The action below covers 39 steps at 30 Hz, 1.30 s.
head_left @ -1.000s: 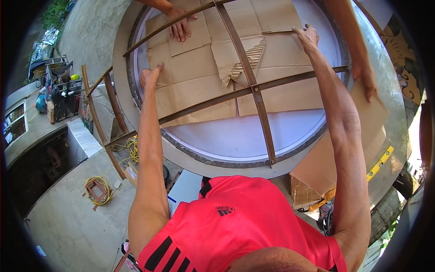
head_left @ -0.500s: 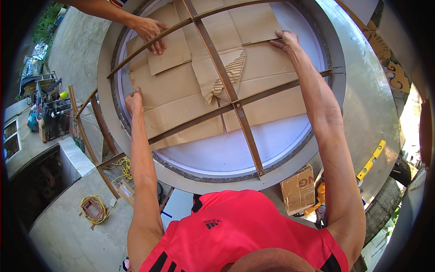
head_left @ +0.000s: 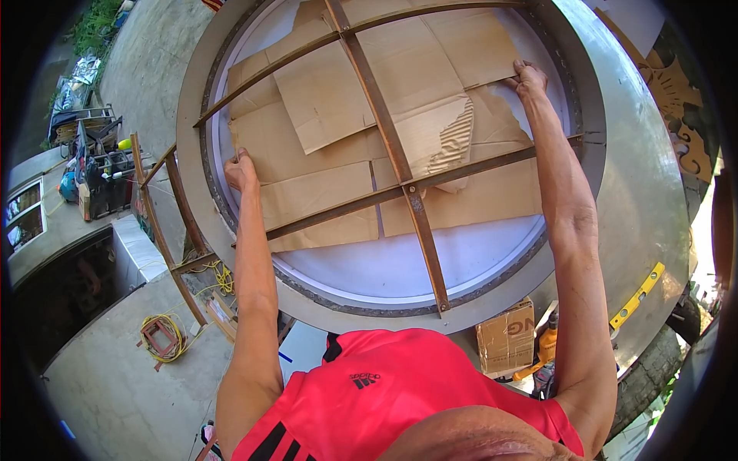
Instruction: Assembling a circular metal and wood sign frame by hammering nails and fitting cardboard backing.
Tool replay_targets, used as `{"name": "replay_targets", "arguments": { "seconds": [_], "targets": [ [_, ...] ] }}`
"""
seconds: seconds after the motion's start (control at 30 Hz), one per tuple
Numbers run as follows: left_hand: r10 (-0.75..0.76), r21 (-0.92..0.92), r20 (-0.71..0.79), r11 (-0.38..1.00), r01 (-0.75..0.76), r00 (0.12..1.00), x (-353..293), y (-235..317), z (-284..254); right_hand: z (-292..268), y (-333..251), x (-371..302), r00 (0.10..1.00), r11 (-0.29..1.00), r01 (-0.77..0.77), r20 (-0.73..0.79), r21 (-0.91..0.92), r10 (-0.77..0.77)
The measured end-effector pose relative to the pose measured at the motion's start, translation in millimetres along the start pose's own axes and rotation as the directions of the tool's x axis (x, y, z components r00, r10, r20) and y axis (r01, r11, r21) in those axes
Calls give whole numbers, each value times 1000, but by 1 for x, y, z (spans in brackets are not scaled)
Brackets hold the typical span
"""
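Flat sheets of brown cardboard (head_left: 307, 200) lie overlapped inside a large round metal frame (head_left: 201, 192), beneath crossing rusty metal bars (head_left: 367, 92). My left hand (head_left: 241, 170) is closed at the left edge of the lower cardboard, fingers curled. On the far right, my right hand (head_left: 528, 79) pinches the corner of the upper cardboard sheet (head_left: 477, 50). A torn flap (head_left: 453, 142) with bare corrugation sits near the middle, partly under a bar. Pale white lining (head_left: 361, 273) shows below the cardboard.
The frame rests on a big rounded metal surface (head_left: 638, 177). To the right is a yellow spirit level (head_left: 636, 296); a cardboard box (head_left: 505, 336) stands below the frame. Curved rusty bars (head_left: 146, 207) and coiled yellow cable (head_left: 161, 338) are at left.
The upper cardboard and its torn flap have shifted right and turned slightly, with my right hand at the corner. Another person's hand, on the cardboard at upper left before, is gone from view.
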<state>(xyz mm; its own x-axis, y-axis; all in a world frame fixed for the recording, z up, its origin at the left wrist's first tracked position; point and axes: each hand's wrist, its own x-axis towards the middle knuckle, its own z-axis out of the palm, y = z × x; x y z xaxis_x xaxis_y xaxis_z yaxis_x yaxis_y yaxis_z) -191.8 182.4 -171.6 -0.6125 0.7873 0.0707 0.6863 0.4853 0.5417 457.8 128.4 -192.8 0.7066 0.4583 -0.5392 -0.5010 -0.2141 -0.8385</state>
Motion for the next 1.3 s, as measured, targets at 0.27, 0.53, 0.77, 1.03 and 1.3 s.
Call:
{"name": "replay_targets", "arguments": {
  "seconds": [0.27,0.53,0.77,1.03,1.3],
  "targets": [
    [432,-89,61,900,-426,900,-47,56,-8,3,12,-46,980,978,-163,-91,129,175],
    [307,-710,655,562,424,690,-71,149,38,-29,-25,-106,998,864,-49,-47,-502,29],
    [101,-694,280,708,129,955,-55,196,92,-34,-24,-134,952,743,-45,197,-668,234],
    [178,-876,153,479,50,972,-71,171,123,-27,-11,-128,883,316,42,183,-948,433],
    [330,-742,100,653,-151,939,-65,168,125,-27,-10,-130,908,79,264,275,-961,316]
  ]
}}
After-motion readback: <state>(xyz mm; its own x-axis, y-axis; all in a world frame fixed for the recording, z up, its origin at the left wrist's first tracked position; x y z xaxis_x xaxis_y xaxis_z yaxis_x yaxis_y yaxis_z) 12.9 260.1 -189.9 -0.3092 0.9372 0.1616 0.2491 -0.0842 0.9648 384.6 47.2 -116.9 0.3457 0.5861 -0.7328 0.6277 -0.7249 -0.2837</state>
